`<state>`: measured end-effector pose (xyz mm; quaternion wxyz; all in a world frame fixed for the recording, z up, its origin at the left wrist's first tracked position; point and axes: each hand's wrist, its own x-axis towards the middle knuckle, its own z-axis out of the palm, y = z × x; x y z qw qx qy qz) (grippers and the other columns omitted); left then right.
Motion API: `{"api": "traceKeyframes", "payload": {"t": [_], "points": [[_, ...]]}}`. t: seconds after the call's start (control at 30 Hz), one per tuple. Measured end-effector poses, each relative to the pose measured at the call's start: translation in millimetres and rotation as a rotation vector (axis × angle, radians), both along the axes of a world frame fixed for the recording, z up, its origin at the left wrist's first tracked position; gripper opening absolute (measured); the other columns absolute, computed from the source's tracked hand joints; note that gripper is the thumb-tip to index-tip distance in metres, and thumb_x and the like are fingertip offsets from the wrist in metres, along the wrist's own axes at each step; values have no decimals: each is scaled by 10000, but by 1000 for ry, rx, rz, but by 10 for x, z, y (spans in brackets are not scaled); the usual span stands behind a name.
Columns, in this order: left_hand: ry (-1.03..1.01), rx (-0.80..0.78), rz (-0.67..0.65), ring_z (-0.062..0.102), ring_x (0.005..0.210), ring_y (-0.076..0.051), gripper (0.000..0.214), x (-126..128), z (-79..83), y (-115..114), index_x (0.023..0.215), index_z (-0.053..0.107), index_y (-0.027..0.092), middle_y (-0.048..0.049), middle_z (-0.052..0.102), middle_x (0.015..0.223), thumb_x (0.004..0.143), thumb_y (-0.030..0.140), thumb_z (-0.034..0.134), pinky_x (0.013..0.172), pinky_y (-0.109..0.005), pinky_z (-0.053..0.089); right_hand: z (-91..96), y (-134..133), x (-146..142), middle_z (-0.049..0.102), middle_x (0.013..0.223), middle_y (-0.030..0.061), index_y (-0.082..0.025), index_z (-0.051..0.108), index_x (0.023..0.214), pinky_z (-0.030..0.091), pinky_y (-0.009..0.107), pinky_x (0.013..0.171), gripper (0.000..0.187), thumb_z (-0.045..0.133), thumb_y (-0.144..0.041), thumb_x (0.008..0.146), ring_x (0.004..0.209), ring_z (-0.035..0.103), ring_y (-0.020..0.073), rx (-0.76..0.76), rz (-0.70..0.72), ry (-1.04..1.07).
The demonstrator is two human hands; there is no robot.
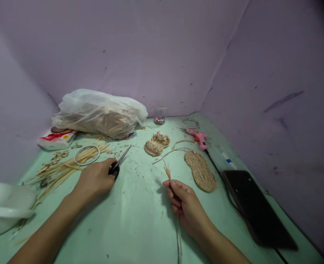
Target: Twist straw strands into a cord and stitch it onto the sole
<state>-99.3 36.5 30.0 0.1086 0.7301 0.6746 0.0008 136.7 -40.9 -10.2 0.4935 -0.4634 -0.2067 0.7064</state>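
My left hand [97, 176] is closed on a pair of black-handled scissors [122, 157], its blades pointing away and to the right, low over the table. Between the fingertips of my right hand [184, 201] I pinch a tan fibre cord [179, 238]; its frayed end [167, 171] sticks up past my fingers and the rest hangs down toward the near edge. Just right of that hand lies a flat coiled-cord sole [200, 171]. Farther back rests a smaller coiled-cord piece [157, 143] with a raised loop. Loose cord [175, 149] curves between the two pieces.
A pink glue gun [197, 136], a phone [258, 207] and a grey ring [190, 123] lie on the right. Beads fill the bottom of a clear jar [160, 116]. Leftward are a plastic bag [101, 113], dry strips [65, 172], another ring [87, 155], a box [58, 139] and a white jug [6, 209].
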Motion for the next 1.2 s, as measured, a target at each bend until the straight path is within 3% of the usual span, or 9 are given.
{"api": "traceKeyframes", "payload": {"t": [0.07,0.17,0.3,0.43,0.5,0.6,0.7,0.9,1.2], "points": [[-332,-55,0,549,699,-212,458,30,14,-17,1050,526,215,-47,600,750,598,167,462,585,-294,371,6,7,8,387,541,-62,-120,593,780,83,166,348,250,588,-362,716,390,164,14,1,1,2],[-867,-298,14,545,702,-174,447,120,-21,-56,1016,494,162,-42,573,764,570,163,518,607,-272,403,17,21,22,389,534,-65,-121,591,776,80,166,346,257,594,-368,706,384,155,13,1,-5,7],[-1179,-533,-20,544,678,-147,465,269,-143,-156,1021,449,157,-37,553,761,589,214,611,581,-247,389,42,39,40,392,532,-67,-121,591,777,75,165,342,289,613,-393,682,378,162,10,-4,-35,-11],[-1122,-624,-148,447,526,-93,596,380,-157,-291,1197,362,153,19,501,643,665,311,579,506,-224,328,69,47,41,382,514,-74,-120,593,773,81,164,336,321,620,-420,663,361,166,7,0,-72,-78],[-993,-576,-232,443,545,-98,548,433,-89,-371,1198,391,162,6,521,680,703,354,527,522,-230,329,68,46,35,376,503,-77,-122,594,771,89,166,333,323,610,-428,667,355,164,9,14,-80,-129],[-632,-370,-301,474,622,-125,315,530,46,-500,965,554,203,4,555,716,683,343,536,574,-234,332,42,36,32,369,492,-79,-128,598,764,112,171,332,321,580,-439,685,351,175,18,39,-75,-230],[-424,-271,-340,494,626,-141,165,634,136,-609,813,570,227,16,574,673,666,284,524,581,-230,328,19,13,34,363,483,-72,-129,609,738,160,176,348,301,541,-421,715,366,227,34,130,-42,-383],[-411,-239,-430,524,697,-163,245,694,161,-664,847,566,237,-2,614,759,645,175,440,631,-230,348,86,-42,-6,481,548,-18,-122,623,646,316,193,496,220,470,-251,737,531,406,90,354,89,-665],[-447,-320,-443,411,543,-106,299,671,104,-661,823,573,227,43,512,594,618,106,392,533,-202,300,99,-52,-18,387,516,-32,-122,547,556,288,203,478,235,437,-242,725,516,351,89,399,124,-760]]}}
